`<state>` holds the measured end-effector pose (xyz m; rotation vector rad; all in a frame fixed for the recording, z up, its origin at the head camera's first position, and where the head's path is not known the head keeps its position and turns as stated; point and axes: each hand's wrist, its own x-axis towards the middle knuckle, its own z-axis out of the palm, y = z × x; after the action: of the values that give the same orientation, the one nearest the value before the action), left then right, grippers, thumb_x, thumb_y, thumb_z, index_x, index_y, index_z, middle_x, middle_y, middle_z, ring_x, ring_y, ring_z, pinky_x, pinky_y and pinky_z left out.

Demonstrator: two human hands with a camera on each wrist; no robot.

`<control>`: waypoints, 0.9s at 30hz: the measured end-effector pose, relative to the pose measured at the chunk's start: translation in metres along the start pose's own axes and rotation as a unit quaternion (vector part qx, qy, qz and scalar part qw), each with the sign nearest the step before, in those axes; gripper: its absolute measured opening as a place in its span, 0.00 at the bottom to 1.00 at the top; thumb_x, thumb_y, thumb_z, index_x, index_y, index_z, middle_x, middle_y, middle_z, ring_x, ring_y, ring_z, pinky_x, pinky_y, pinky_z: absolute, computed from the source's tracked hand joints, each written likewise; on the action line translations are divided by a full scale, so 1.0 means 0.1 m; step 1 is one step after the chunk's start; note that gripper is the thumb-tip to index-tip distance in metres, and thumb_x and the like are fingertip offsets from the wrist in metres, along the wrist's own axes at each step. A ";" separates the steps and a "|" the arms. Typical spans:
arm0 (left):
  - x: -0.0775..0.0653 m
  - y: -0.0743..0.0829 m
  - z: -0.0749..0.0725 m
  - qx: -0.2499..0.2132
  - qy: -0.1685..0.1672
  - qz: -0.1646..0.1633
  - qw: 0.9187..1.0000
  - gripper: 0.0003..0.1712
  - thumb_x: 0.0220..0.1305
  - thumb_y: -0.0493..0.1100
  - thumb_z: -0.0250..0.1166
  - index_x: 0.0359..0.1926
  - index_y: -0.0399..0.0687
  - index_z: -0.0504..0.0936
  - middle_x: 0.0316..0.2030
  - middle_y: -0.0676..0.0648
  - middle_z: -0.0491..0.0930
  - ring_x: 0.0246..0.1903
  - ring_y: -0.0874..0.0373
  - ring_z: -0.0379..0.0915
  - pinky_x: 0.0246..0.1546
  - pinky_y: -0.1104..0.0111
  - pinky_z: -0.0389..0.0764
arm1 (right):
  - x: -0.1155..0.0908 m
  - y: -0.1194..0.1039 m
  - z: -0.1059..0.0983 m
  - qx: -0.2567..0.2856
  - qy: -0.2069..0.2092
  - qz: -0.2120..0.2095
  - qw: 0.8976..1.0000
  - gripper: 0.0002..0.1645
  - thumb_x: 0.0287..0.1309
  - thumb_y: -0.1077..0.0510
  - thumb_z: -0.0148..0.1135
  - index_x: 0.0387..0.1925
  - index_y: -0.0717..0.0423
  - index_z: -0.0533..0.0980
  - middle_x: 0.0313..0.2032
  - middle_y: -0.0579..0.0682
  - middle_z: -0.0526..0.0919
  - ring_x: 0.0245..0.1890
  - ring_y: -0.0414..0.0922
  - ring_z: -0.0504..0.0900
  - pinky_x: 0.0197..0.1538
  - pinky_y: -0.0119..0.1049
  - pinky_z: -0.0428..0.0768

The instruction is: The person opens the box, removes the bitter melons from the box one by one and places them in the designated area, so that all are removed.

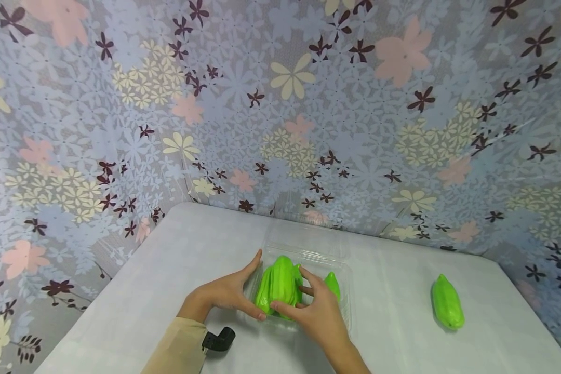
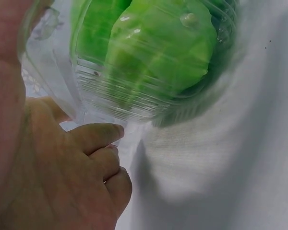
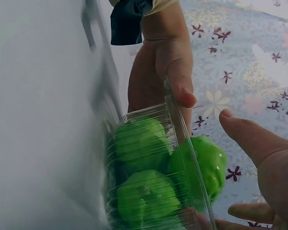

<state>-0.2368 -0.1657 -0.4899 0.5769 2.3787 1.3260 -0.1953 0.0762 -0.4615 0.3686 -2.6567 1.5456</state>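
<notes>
A clear plastic container (image 1: pixel 350 311) holds several bright green, ridged fruits with pointed tips. One green fruit (image 1: pixel 282 280) lies on top of the others at the left, rising above the rim in the right wrist view. My left hand (image 1: pixel 226 291) holds the container's left side, thumb and index finger spread along it; its other fingers curl beside the wall in the left wrist view. Over the top fruit is my right hand (image 1: pixel 320 311), thumb and fingers spread around it. The right wrist view shows a gap between that thumb (image 3: pixel 245 129) and the fruit.
Another green fruit (image 1: pixel 448 302) lies on the white tabletop (image 1: pixel 392 322) to the right. The container's clear lid (image 1: pixel 304 234) is folded back toward the floral wall (image 1: pixel 280 130). A black device (image 1: pixel 219 339) is strapped at the left wrist.
</notes>
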 end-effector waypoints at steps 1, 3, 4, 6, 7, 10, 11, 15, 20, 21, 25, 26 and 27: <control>0.00 0.00 0.00 0.000 0.000 0.000 1.000 0.82 0.42 0.56 0.84 0.81 0.58 0.29 0.79 0.40 0.39 0.76 0.42 0.37 0.72 0.44 0.48 | 0.00 0.01 0.00 0.001 0.000 -0.001 1.000 0.58 0.42 0.43 0.83 0.70 0.64 0.67 0.65 0.67 0.70 0.54 0.62 0.81 0.38 0.36 0.86; 0.01 0.00 0.00 0.001 -0.001 0.000 1.000 0.82 0.42 0.56 0.84 0.81 0.57 0.29 0.79 0.40 0.39 0.76 0.42 0.37 0.72 0.44 0.48 | 0.00 0.01 0.01 0.003 0.001 -0.003 1.000 0.58 0.43 0.43 0.83 0.70 0.65 0.67 0.65 0.68 0.70 0.54 0.62 0.81 0.37 0.35 0.86; 0.01 0.01 0.00 0.001 -0.001 -0.001 1.000 0.82 0.42 0.56 0.84 0.81 0.57 0.29 0.79 0.40 0.39 0.76 0.42 0.37 0.72 0.44 0.48 | 0.00 0.02 0.02 0.004 0.001 -0.007 1.000 0.58 0.43 0.43 0.83 0.69 0.66 0.67 0.65 0.68 0.70 0.53 0.63 0.81 0.37 0.35 0.86; 0.01 0.01 0.00 0.000 -0.002 -0.002 1.000 0.82 0.42 0.56 0.84 0.81 0.57 0.29 0.79 0.39 0.39 0.76 0.42 0.37 0.72 0.44 0.48 | 0.01 0.02 0.04 0.003 0.003 -0.013 1.000 0.58 0.43 0.42 0.83 0.69 0.66 0.67 0.64 0.67 0.71 0.53 0.63 0.81 0.38 0.36 0.86; 0.01 0.01 0.00 0.001 -0.001 -0.002 1.000 0.82 0.42 0.56 0.84 0.81 0.57 0.29 0.79 0.39 0.40 0.76 0.42 0.37 0.72 0.44 0.48 | 0.01 0.02 0.05 0.000 0.004 -0.017 1.000 0.57 0.43 0.42 0.83 0.69 0.66 0.68 0.64 0.67 0.72 0.52 0.62 0.82 0.38 0.36 0.86; 0.01 0.02 0.00 0.001 0.000 -0.004 1.000 0.82 0.42 0.55 0.84 0.81 0.56 0.29 0.79 0.39 0.40 0.76 0.41 0.37 0.72 0.43 0.48 | 0.01 0.02 0.08 -0.020 0.008 -0.030 0.999 0.57 0.43 0.41 0.82 0.68 0.66 0.69 0.62 0.65 0.75 0.50 0.61 0.83 0.39 0.38 0.87; 0.01 0.02 0.00 0.002 0.000 -0.004 1.000 0.82 0.42 0.55 0.84 0.81 0.56 0.29 0.79 0.39 0.40 0.76 0.41 0.37 0.72 0.43 0.48 | 0.01 0.02 0.09 -0.025 0.009 -0.031 0.999 0.57 0.44 0.40 0.82 0.68 0.66 0.69 0.61 0.64 0.76 0.50 0.60 0.83 0.39 0.39 0.87; 0.00 0.03 0.01 0.003 0.001 -0.005 1.000 0.82 0.42 0.56 0.84 0.81 0.56 0.29 0.79 0.39 0.40 0.76 0.41 0.38 0.72 0.44 0.49 | 0.00 0.00 0.10 -0.059 0.013 -0.037 0.997 0.57 0.44 0.38 0.81 0.68 0.67 0.69 0.58 0.64 0.79 0.49 0.58 0.85 0.38 0.38 0.86; 0.00 0.04 0.00 0.000 0.000 -0.001 1.000 0.82 0.42 0.55 0.84 0.81 0.55 0.29 0.79 0.38 0.39 0.76 0.41 0.37 0.72 0.44 0.49 | -0.02 -0.02 0.13 -0.107 0.027 -0.042 0.993 0.59 0.43 0.35 0.80 0.67 0.67 0.69 0.53 0.61 0.83 0.43 0.49 0.85 0.35 0.34 0.82; 0.00 0.04 0.00 0.000 0.000 0.000 1.000 0.82 0.43 0.55 0.84 0.81 0.54 0.29 0.79 0.38 0.39 0.76 0.41 0.37 0.72 0.44 0.49 | -0.02 -0.02 0.14 -0.116 0.029 -0.045 0.992 0.59 0.43 0.35 0.80 0.67 0.67 0.69 0.52 0.60 0.84 0.40 0.47 0.84 0.34 0.34 0.81; 0.01 0.04 0.01 0.001 0.002 -0.004 1.000 0.82 0.42 0.56 0.84 0.81 0.56 0.29 0.79 0.38 0.39 0.76 0.40 0.38 0.72 0.43 0.49 | -0.03 -0.01 0.16 -0.140 0.039 -0.059 0.988 0.57 0.44 0.37 0.80 0.67 0.67 0.70 0.50 0.58 0.86 0.39 0.45 0.84 0.35 0.37 0.80; 0.01 0.03 0.01 0.002 0.003 -0.006 1.000 0.83 0.42 0.56 0.84 0.81 0.57 0.29 0.79 0.38 0.39 0.76 0.40 0.38 0.72 0.43 0.49 | -0.03 -0.01 0.16 -0.141 0.042 -0.063 0.987 0.56 0.44 0.37 0.80 0.67 0.66 0.70 0.49 0.58 0.86 0.40 0.45 0.84 0.36 0.37 0.80; 0.01 0.03 0.01 0.002 0.004 -0.007 1.000 0.83 0.42 0.56 0.84 0.81 0.58 0.29 0.79 0.39 0.40 0.76 0.40 0.38 0.72 0.43 0.49 | -0.03 -0.01 0.16 -0.140 0.044 -0.065 0.987 0.55 0.44 0.38 0.80 0.66 0.66 0.71 0.48 0.57 0.86 0.41 0.46 0.85 0.36 0.38 0.81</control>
<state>-0.2365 -0.1628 -0.4880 0.5565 2.3869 1.3210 -0.1911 0.0624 -0.4696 0.4367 -2.6691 1.1068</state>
